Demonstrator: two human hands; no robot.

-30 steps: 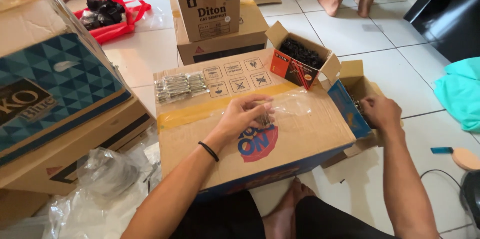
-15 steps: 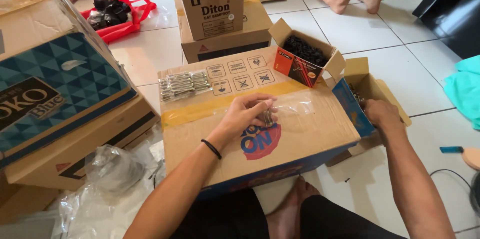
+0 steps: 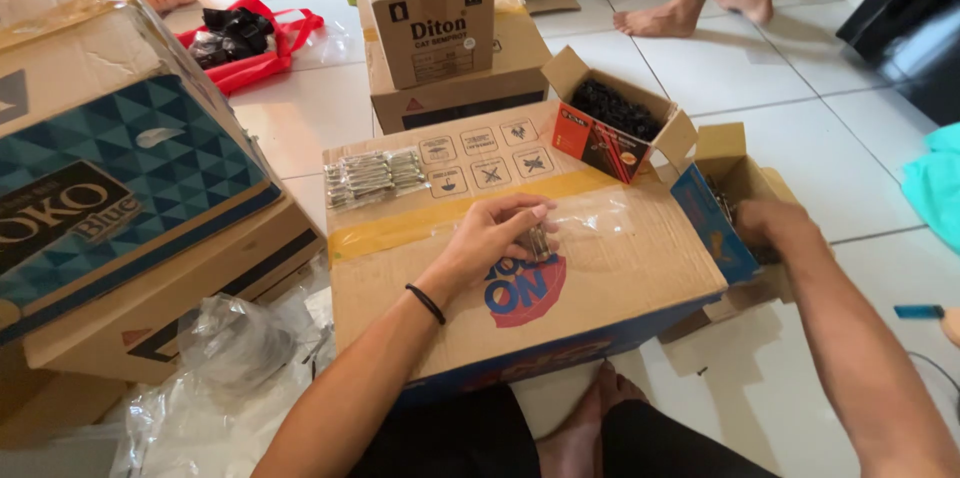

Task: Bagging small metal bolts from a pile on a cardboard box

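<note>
My left hand [image 3: 495, 236] rests on top of a big taped cardboard box [image 3: 640, 268] and holds a small clear packet of dark screws [image 3: 537, 241] against it. My right hand [image 3: 770, 228] reaches down into a smaller open cardboard box [image 3: 733, 160] beside the big box's right end; its fingers are partly hidden inside, so what they grip cannot be seen. A row of filled clear packets [image 3: 372, 178] lies on the big box's far left corner. An open red carton of black screws [image 3: 613, 125] stands on its far right corner.
Large stacked boxes [image 3: 110, 168] crowd my left side, with crumpled clear plastic bags [image 3: 230, 358] at their foot. Two stacked cardboard boxes [image 3: 440, 38] stand beyond the big box. A red bag [image 3: 250, 43] lies far left. Another person's bare feet [image 3: 690, 13] stand at the back.
My left hand has closed a little over the packet on the box top. My right hand has sunk slightly deeper into the small box. The view has shifted slightly.
</note>
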